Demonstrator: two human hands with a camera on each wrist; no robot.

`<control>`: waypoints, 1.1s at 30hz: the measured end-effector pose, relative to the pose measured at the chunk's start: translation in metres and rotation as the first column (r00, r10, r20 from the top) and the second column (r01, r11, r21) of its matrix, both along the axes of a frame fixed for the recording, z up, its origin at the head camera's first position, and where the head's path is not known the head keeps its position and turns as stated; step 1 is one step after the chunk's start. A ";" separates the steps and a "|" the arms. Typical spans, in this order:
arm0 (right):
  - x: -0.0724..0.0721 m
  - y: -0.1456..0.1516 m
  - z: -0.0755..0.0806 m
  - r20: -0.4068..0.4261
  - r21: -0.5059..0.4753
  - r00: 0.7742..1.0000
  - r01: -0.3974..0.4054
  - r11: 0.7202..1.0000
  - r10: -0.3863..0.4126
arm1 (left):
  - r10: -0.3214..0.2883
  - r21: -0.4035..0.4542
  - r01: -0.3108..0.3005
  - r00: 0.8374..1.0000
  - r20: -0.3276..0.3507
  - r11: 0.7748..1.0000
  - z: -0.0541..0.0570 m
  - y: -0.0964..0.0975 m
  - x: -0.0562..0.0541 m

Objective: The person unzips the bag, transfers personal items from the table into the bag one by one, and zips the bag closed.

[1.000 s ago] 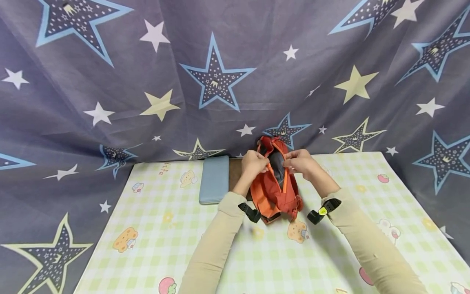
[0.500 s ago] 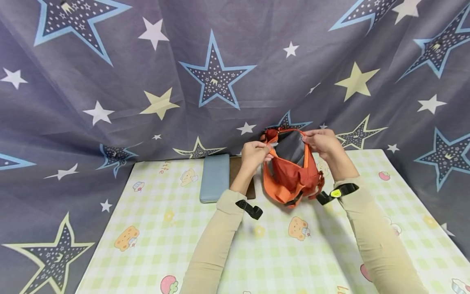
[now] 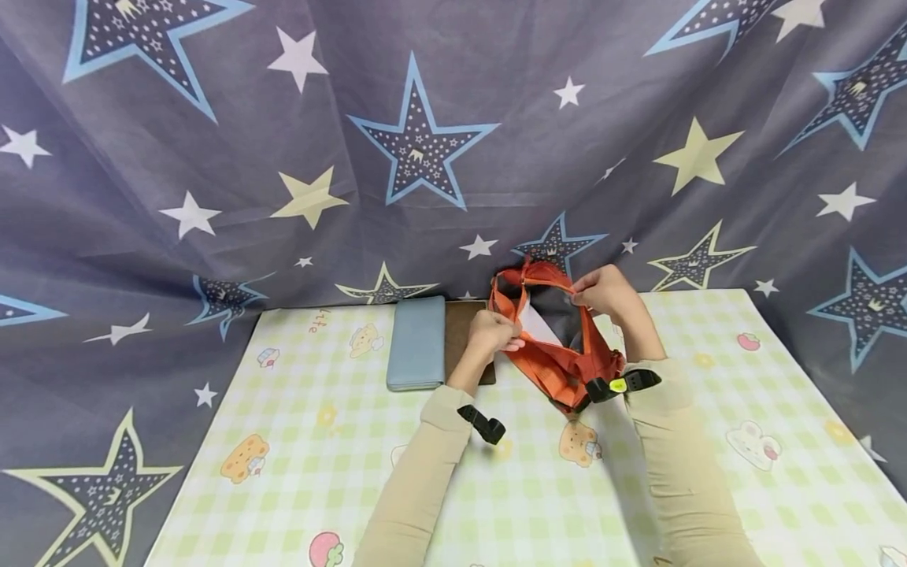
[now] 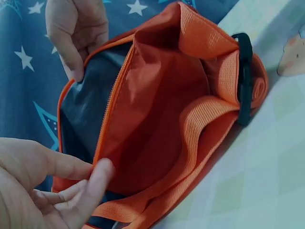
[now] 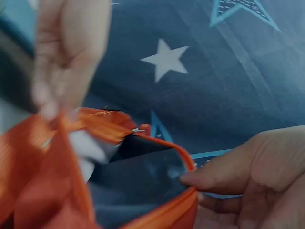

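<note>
An orange-red zippered bag stands on the table with its mouth spread wide, showing a dark grey lining. My left hand pinches the near-left edge of the opening between thumb and fingers. On the far-right edge, my right hand pinches the rim, its thumb on the inside. Something white shows inside the mouth; its kind is not clear. An orange webbing strap with a black buckle hangs along the bag's outer side.
Left of the bag lies a light blue zippered case, partly over a flat brown item. The table wears a green checked cloth. A grey star-patterned curtain hangs right behind the table's back edge.
The bag's mouth has spread wider than one second ago, with the right hand moving right. Since half a second ago the bag has come lower, and white shows inside more fully.
</note>
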State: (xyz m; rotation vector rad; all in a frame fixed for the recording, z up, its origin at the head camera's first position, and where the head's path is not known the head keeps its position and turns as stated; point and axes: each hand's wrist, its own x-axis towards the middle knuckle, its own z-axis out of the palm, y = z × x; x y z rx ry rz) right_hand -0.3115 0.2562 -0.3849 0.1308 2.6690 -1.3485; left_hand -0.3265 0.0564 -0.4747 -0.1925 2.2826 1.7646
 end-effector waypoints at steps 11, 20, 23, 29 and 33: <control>0.004 -0.003 0.002 -0.043 0.117 0.998 -0.050 0.992 0.055 | 0.036 -0.180 -0.092 0.956 -0.291 0.979 -0.003 0.000 -0.011; 0.019 0.003 -0.007 -0.169 0.120 0.985 -0.003 0.993 0.024 | 0.037 -0.045 -0.047 0.981 -0.191 0.998 -0.013 -0.022 -0.005; 0.023 -0.001 -0.010 -0.207 0.150 0.978 0.007 0.989 0.024 | 0.037 -0.031 -0.044 0.980 -0.193 0.999 -0.018 -0.023 -0.001; 0.021 -0.004 -0.009 -0.251 0.185 0.967 0.004 0.983 0.043 | 0.018 -0.048 -0.028 0.979 -0.202 0.998 -0.020 -0.025 -0.005; 0.021 -0.005 -0.010 -0.251 0.185 0.967 0.002 0.983 0.045 | -0.002 -0.083 -0.017 0.976 -0.217 0.996 -0.019 -0.024 -0.007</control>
